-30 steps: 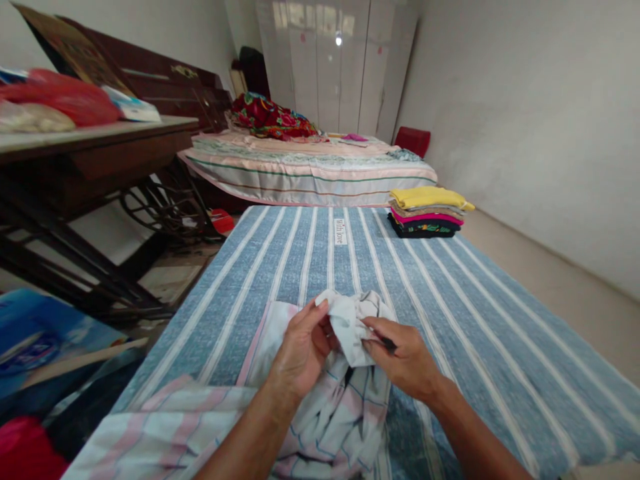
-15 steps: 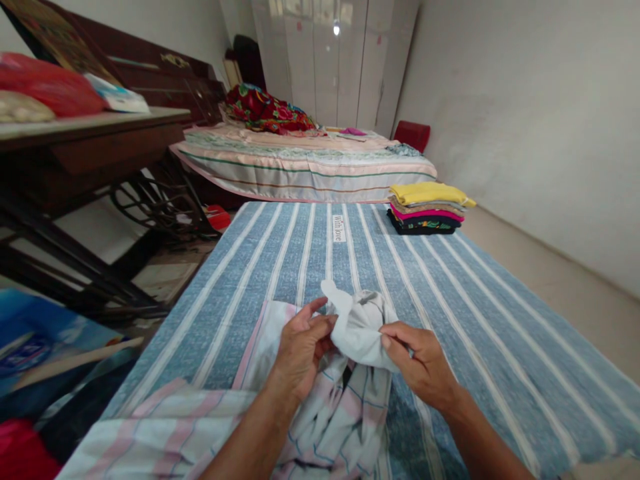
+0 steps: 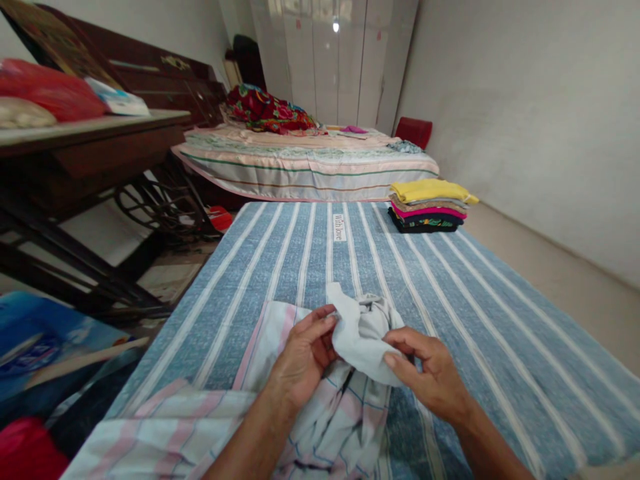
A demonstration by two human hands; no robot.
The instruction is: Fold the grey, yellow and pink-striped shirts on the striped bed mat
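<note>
A white shirt with pink and blue stripes (image 3: pixel 345 407) lies bunched on the blue striped cloth (image 3: pixel 240 267) in front of me. Its plain pale collar (image 3: pixel 357 340) is raised between my hands, one rounded end pointing away from me. My left hand (image 3: pixel 305 353) pinches the collar's left part between thumb and fingers. On the other side, my right hand (image 3: pixel 425 370) grips the collar's right part, thumb on top. Folds of the shirt spread under my left forearm toward the near left edge, and my forearms hide part of them.
A stack of folded clothes (image 3: pixel 427 207), yellow on top, stands at the far right of the table. Beyond is a bed (image 3: pixel 310 167) with a red flowered quilt (image 3: pixel 270 110). A sewing-machine table (image 3: pixel 100 133) stands left, above a blue package (image 3: pixel 50 340).
The collar has been turned and straightened, showing more of its flat band. My right hand has shifted slightly right and down; my left fingers have closed in on the collar edge.
</note>
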